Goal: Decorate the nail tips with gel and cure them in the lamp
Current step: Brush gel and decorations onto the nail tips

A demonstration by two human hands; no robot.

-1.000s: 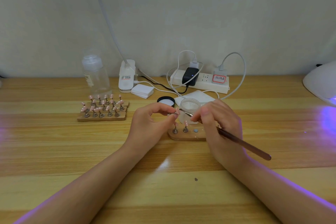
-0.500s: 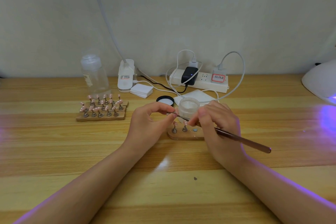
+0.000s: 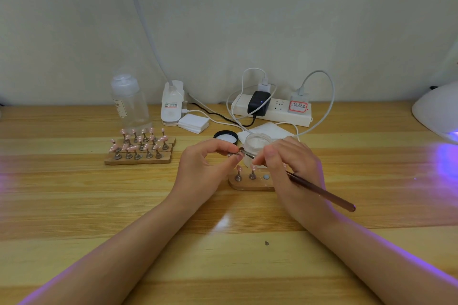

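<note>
The left hand (image 3: pixel 200 168) pinches a small metal nail-tip stand (image 3: pixel 235 153) between thumb and forefinger, above the bench (image 3: pixel 74 205). The right hand (image 3: pixel 290 171) grips a brown brush (image 3: pixel 319 192), fingers curled round the handle; the brush end meets the held stand. Directly below, a short wooden holder (image 3: pixel 247 184) carries two pink nail tips (image 3: pixel 238 169) on stands. Behind it stands an open gel jar (image 3: pixel 256 146), with its black lid (image 3: pixel 226 136) just beside.

At the left, a larger wooden rack (image 3: pixel 138 158) carries many pink tips. The clear bottle (image 3: pixel 128 104) has a label, unreadable. The power strip (image 3: pixel 272 112) holds a plug with a red-bordered sticker, text illegible. The curing lamp (image 3: pixel 438 111) sits at the right edge, casting violet light. Bare bench extends toward the near edge.
</note>
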